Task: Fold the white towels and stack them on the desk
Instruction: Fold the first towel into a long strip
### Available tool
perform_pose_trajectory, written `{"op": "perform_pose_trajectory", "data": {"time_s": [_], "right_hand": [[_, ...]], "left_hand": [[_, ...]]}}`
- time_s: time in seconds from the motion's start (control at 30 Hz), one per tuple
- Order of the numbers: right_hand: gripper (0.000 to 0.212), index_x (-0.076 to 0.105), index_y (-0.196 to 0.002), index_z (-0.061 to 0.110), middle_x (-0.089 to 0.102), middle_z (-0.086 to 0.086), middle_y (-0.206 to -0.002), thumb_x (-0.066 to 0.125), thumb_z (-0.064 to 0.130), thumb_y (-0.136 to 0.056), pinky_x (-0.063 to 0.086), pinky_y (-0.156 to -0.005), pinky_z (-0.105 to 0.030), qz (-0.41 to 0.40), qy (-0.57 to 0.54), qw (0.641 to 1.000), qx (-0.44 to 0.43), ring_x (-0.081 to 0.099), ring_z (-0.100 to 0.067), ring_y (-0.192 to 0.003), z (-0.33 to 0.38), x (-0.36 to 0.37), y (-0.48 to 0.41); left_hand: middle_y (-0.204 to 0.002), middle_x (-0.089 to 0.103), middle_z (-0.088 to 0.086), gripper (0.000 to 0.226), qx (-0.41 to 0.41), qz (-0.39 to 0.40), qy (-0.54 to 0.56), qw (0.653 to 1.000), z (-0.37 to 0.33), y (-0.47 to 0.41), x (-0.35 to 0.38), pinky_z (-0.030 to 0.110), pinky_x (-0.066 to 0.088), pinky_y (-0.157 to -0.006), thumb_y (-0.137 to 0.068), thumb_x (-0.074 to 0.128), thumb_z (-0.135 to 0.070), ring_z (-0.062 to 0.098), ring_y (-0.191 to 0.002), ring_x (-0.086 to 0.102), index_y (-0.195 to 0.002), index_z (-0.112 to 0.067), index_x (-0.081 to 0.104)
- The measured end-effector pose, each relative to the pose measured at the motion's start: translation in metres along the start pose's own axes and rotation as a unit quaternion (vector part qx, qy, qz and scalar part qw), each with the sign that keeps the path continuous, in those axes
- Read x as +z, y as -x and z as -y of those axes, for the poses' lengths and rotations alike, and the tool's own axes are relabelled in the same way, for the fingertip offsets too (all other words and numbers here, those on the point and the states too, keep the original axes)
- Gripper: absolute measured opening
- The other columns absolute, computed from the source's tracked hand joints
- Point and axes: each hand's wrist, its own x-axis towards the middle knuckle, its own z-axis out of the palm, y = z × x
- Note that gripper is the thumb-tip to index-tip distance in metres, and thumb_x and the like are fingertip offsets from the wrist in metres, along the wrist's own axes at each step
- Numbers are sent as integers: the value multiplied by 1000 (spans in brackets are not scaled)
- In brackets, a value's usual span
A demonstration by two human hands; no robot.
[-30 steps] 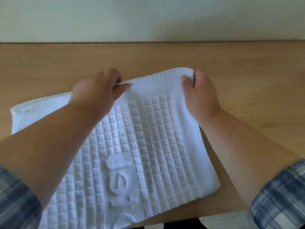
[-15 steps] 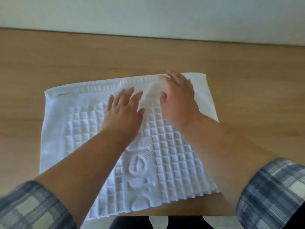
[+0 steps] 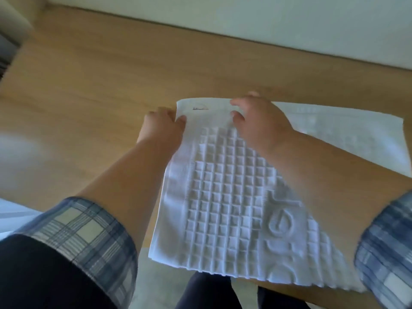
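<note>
One white towel [image 3: 223, 197] with a raised square pattern lies folded on the wooden desk [image 3: 100, 85], its near edge hanging over the desk's front. My left hand [image 3: 162, 128] pinches the towel's far left corner, thumb on top. My right hand [image 3: 260, 121] holds the far edge a little to the right, fingers curled over the hem. Part of the towel's right side is hidden under my right forearm. No other towel shows.
A pale wall runs along the desk's back edge. A dark object [image 3: 6, 52] stands beyond the desk's left end. A blurred white surface [image 3: 13, 210] lies below the desk at the left.
Both hands left the towel's middle, where they lay flat, and now hold its far edge at the left corner. The view has swung and tilted to the left.
</note>
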Motion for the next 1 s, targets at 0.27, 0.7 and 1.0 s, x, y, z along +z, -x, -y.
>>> {"op": "perform_pose_trajectory", "data": {"time_s": [0.27,0.7,1.0], "right_hand": [[29,65,-120,16,53,-12,-130,54,33,-99,49,-82,-35,41,61,996,59,60,-31,-99,22,14,-39],[20,60,-107,21,54,4,-94,51,37,-98,37,-71,-32,-48,21,997,64,49,-22,-85,28,27,-60],[38,54,-137,16,50,-6,-142,51,15,-99,35,-98,-19,-69,-35,995,62,51,-20,-127,27,28,-54]], "left_hand": [[-83,65,-8,17,37,1,57,998,2,-2,0,25,39,-52,-96,55,-44,11,-67,59,-99,-28,59],[-84,57,-8,21,135,-120,131,975,2,-13,-7,31,32,-56,-99,44,-43,13,-70,52,-96,-23,51],[-89,59,-10,34,75,-61,115,989,2,-23,-10,30,42,-59,-101,46,-42,19,-82,62,-131,-25,45]]}}
